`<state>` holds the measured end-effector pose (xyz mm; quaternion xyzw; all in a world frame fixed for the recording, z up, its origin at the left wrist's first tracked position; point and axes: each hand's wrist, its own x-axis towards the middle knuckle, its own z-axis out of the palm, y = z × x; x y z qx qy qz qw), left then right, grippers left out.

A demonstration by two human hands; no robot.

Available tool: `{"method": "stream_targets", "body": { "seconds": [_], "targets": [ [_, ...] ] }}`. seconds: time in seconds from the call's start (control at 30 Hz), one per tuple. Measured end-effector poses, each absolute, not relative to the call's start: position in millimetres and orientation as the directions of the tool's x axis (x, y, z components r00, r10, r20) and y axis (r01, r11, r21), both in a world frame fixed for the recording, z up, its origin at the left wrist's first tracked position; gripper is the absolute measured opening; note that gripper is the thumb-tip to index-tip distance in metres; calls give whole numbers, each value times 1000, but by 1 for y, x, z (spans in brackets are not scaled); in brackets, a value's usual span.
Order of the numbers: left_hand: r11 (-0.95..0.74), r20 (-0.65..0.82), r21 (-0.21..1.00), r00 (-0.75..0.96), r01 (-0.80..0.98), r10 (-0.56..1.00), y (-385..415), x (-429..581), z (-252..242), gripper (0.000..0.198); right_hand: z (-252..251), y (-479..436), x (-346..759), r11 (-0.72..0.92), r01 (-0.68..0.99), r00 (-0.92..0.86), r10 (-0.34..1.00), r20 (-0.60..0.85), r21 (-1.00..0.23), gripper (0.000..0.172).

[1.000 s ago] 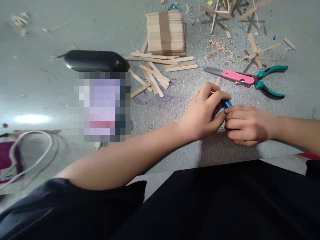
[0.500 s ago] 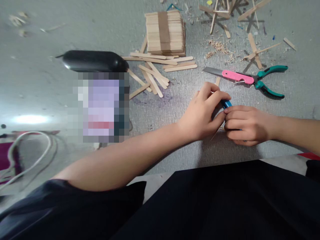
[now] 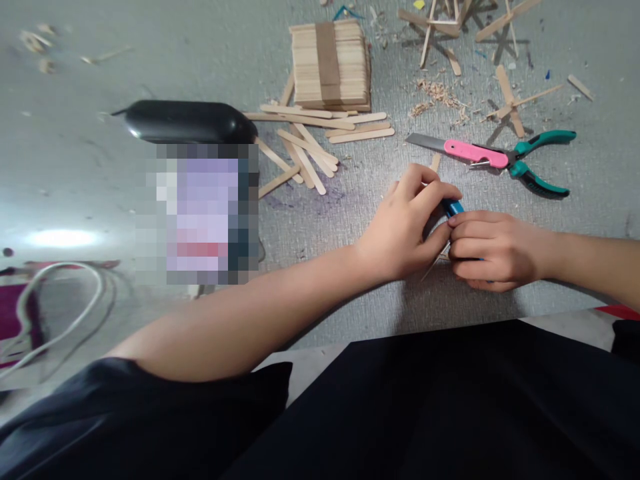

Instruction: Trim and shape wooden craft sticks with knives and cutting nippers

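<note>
My left hand [image 3: 407, 230] is closed, fingers bent and thumb drawn in, close against my right hand. The tip of a wooden craft stick [image 3: 437, 161] pokes out past its knuckles; the rest is hidden under the hand. My right hand [image 3: 495, 250] is wrapped round a blue-handled tool [image 3: 454, 208], mostly covered, so its exact kind does not show. A thin, narrow strip [image 3: 436, 262] slants out below, between the hands. Above them on the table lie a pink-handled folding saw [image 3: 475, 153] and pliers with green handles [image 3: 545, 140], touching each other.
A banded block of craft sticks [image 3: 310, 63] stands at the back, with loose sticks [image 3: 313, 160] before it. Crossed-stick pieces [image 3: 511, 105] and wood shavings [image 3: 440, 95] lie at back right. A black rounded case [image 3: 190, 122] and a white cable [image 3: 97, 287] are on the left.
</note>
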<state>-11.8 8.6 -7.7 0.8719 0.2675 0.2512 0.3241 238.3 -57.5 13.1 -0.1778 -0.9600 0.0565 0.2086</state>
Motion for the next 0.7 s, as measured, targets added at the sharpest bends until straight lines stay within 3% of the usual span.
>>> {"method": "stream_targets", "body": {
  "seconds": [0.7],
  "targets": [
    [-648, 276, 704, 728, 292, 627, 9, -12, -6, 32, 11, -58, 239, 927, 320, -844, 372, 385, -196, 26]
  ]
}}
